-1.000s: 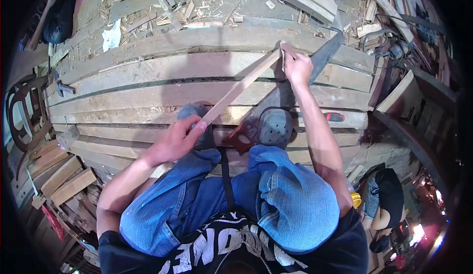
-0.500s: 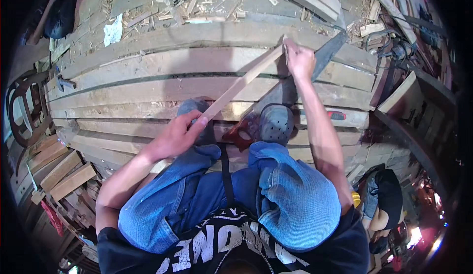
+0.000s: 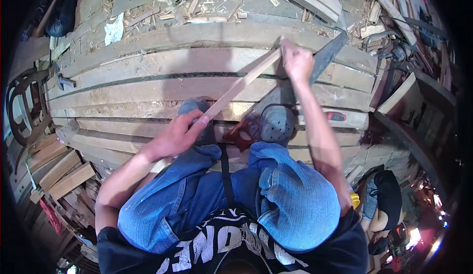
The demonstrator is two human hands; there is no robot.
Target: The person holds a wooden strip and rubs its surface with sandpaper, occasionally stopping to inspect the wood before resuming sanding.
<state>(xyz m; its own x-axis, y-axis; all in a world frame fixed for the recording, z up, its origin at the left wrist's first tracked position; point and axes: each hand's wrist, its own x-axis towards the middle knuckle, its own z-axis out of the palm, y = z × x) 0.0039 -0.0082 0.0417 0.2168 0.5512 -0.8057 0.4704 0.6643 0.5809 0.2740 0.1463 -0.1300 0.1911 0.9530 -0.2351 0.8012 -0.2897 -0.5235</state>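
A narrow wooden strip (image 3: 242, 84) slants between my two hands, above the row of wooden beams. My left hand (image 3: 180, 135) is closed on its lower end, thumb on top. At the strip's far end, my right hand (image 3: 297, 61) is closed, with its fingers pressed at the tip; whatever else lies under those fingers is hidden. A handsaw (image 3: 329, 53) with a reddish-brown handle (image 3: 241, 132) lies on the beams, partly under my right hand and beside my shoe (image 3: 276, 124).
A red and black tool (image 3: 336, 117) rests on a beam at right, a hammer (image 3: 65, 82) at left. Wood shavings and a white scrap (image 3: 114, 29) lie beyond the beams. Offcuts (image 3: 73, 181) are piled at lower left. Another person (image 3: 387, 197) is at lower right.
My right hand has shifted slightly left along the far end of the strip. My left hand stays in place on the lower end.
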